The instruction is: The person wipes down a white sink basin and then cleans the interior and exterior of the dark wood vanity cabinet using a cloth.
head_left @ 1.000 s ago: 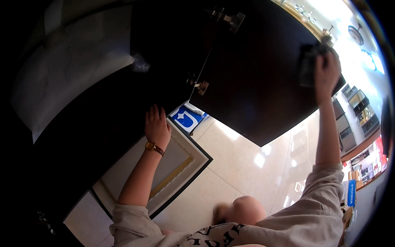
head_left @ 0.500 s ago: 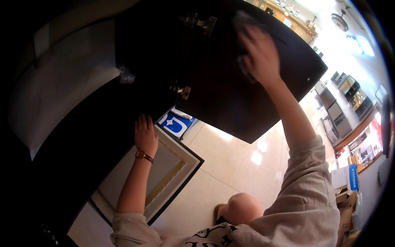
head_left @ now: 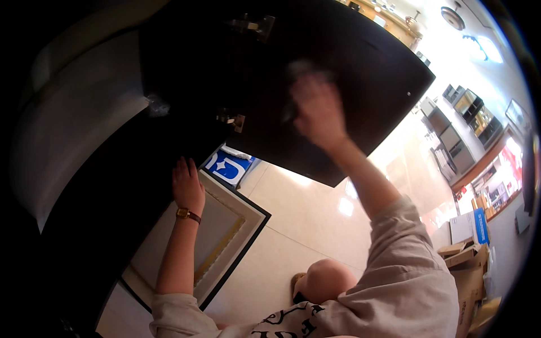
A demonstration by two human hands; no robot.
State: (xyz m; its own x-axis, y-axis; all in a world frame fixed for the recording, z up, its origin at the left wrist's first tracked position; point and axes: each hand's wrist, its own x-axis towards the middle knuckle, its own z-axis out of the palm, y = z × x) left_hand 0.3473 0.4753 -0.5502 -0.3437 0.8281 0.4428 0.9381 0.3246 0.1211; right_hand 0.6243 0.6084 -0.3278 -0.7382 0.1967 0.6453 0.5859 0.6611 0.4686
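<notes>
Dark door (head_left: 366, 107) behind right hand (head_left: 320, 110), grip holding a blurred dark thing (head_left: 303, 67); left hand (head_left: 188, 187) lies flat.

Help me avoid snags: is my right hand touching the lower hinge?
Apart. The head view shows dark door between the right hand and the lower hinge.

Right of your right hand (head_left: 318, 107), the dark door (head_left: 372, 73) offers free room to its edge; leftward, the upper hinge (head_left: 265, 29) and lower hinge (head_left: 240, 123) jut out. Below, a gap parts the framed panel (head_left: 222, 225) from your knee (head_left: 327, 280).
</notes>
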